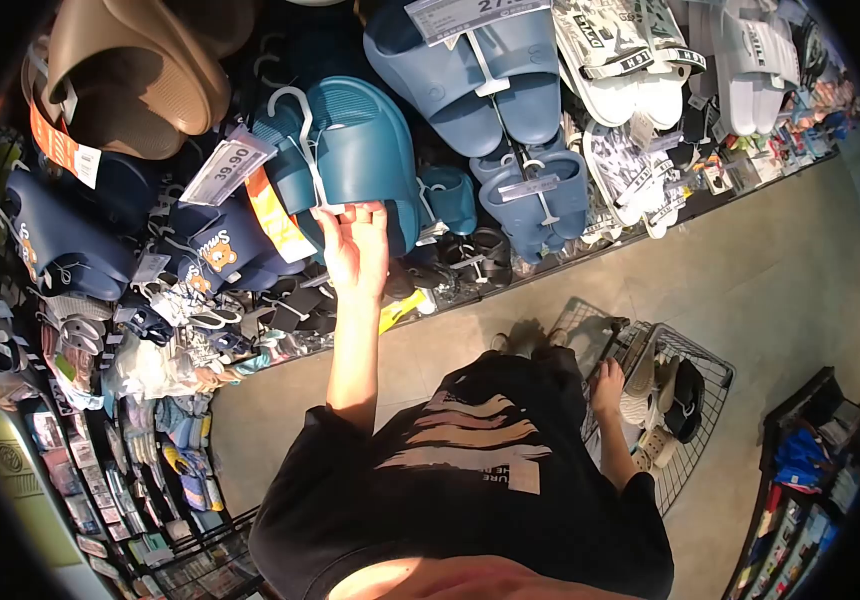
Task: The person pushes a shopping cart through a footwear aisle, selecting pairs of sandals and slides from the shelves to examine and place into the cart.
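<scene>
Leftward, my left arm stretches up from the black sleeve, elbow nearly straight, palm turned back toward me, and my left hand meets the teal slides on the rack. Its grip is narrow, thumb and fingers drawn in on the lower end of the white hanger, just below the broad strap. To the right and lower, my right arm is bent, with my right hand at the near side of the wire cart; I cannot tell how tightly it grips. Around the left hand I have little room: the orange tag and the 39.90 price card sit just to its left, brown slides bulge above them, and small teal slides hang just to its right. Next along come the blue slides, then white patterned slides. Below the rack's lower edge I see open floor, running between the display and the cart. The cart holds several shoes, pale ones and a black one, crowded together. The floor is smooth and grey-beige, with shelves of packaged goods at far left and a dark display stand at far right.
</scene>
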A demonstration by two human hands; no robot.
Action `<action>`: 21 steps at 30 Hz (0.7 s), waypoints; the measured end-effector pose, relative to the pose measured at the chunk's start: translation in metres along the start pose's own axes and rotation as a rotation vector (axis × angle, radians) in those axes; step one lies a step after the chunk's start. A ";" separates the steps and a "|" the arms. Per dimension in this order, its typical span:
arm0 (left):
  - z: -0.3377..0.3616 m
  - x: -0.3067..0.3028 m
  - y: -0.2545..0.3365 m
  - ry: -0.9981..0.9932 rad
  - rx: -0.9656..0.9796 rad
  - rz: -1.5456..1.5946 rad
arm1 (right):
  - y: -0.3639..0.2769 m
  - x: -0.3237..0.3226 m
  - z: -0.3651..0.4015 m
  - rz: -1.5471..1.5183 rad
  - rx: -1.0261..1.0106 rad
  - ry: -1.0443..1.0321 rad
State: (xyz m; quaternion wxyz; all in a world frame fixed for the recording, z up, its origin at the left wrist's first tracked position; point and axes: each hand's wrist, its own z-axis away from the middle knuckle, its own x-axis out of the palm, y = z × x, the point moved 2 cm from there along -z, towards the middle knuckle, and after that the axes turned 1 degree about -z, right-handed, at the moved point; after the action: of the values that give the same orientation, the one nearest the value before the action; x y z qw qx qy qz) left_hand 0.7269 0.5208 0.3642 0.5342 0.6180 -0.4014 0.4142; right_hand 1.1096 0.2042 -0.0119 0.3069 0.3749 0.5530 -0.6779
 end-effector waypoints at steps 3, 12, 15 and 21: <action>-0.002 0.006 -0.001 0.033 -0.001 0.063 | 0.015 0.005 0.006 -0.013 0.019 0.025; -0.016 0.019 0.007 -0.082 -0.043 0.177 | 0.031 0.014 0.014 0.052 0.030 -0.020; -0.028 0.018 0.016 -0.114 -0.048 0.243 | 0.027 0.015 0.012 0.048 0.020 -0.004; -0.057 -0.016 0.019 -0.050 -0.114 0.274 | 0.014 0.005 0.016 -0.065 0.057 0.005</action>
State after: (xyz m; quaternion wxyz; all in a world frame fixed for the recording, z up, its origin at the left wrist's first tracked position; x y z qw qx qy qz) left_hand 0.6987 0.5763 0.3608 0.4968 0.5362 -0.5180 0.4443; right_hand 1.1157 0.1854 -0.0215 0.2726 0.3670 0.5458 -0.7022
